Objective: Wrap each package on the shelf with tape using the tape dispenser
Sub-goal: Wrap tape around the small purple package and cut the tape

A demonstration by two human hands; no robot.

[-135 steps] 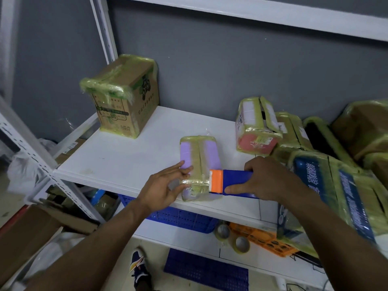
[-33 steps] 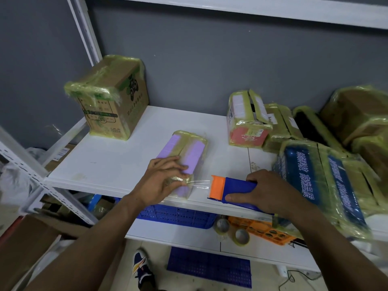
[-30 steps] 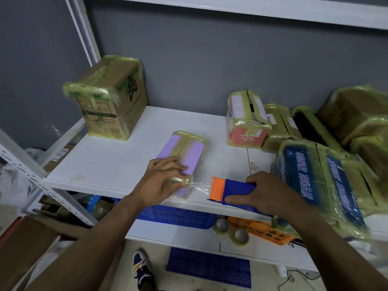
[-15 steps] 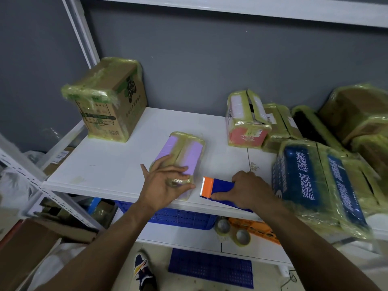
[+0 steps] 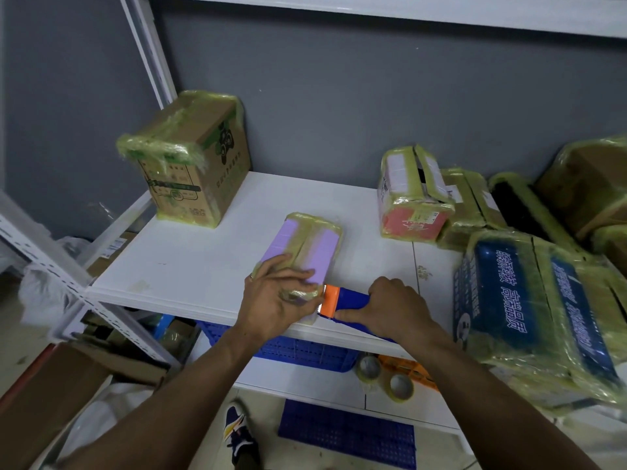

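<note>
At 6 o'clock, low in the view, a shoe [image 5: 237, 432] shows between the forearms. Tape rolls [image 5: 386, 378] lie on a lower level at 5 o'clock, half hidden by the right arm. On the shelf [image 5: 203, 266] front edge, the left hand [image 5: 278, 300] clasps the near end of the purple package [image 5: 315, 245], fingers over its top, thumb against crumpled tape. At its 3 o'clock the right hand [image 5: 390, 310] is wrapped round the tape dispenser [image 5: 339, 301], covering most of its blue body; the orange head touches the package's corner. A blue package [image 5: 529, 300] at 4 o'clock is cut off below. Farther back stand a pink package [image 5: 412, 205] at 1 o'clock and a cardboard box [image 5: 193, 164] at 10 o'clock
</note>
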